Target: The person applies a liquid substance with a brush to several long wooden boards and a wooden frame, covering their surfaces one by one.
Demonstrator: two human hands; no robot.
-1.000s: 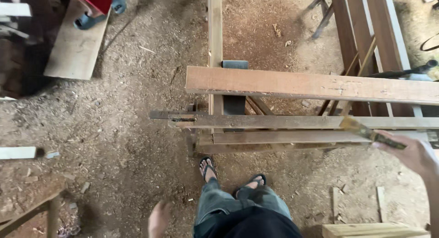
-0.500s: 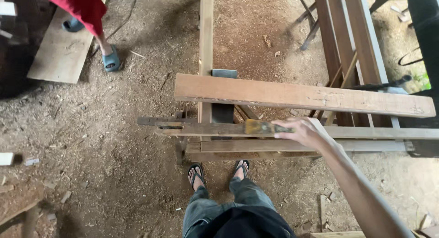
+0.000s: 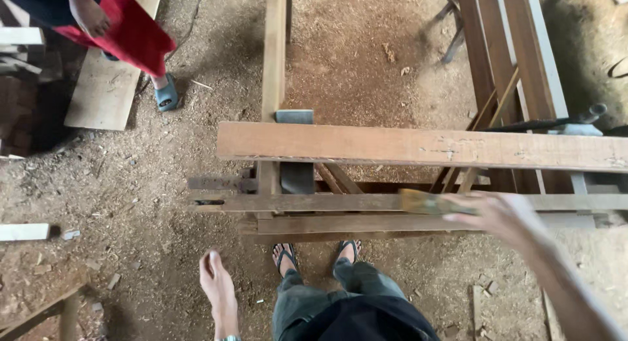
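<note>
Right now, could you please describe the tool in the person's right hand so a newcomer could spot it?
Find the wide plank lying across the wooden frame. Just below it, the right hand holds a brush over a narrower rail. It is yellowish and blurred, unlike the brown timber.

Two hands of the wearer are seen: the left hand (image 3: 218, 290) low in the picture and the right hand (image 3: 500, 216), in which one brush (image 3: 425, 202) is held. One wide plank (image 3: 418, 146) is laid across the top of the work, and one narrower rail (image 3: 314, 202) is counted just below it. One long beam (image 3: 275, 53) is seen running away underneath. Two sandalled feet (image 3: 317, 254) are counted on the ground. One other person's hand (image 3: 88, 15) is seen, with one red cloth (image 3: 127, 33) and one blue sandal (image 3: 167, 95). One board (image 3: 108, 89) is laid on the dirt floor (image 3: 366, 59).
</note>
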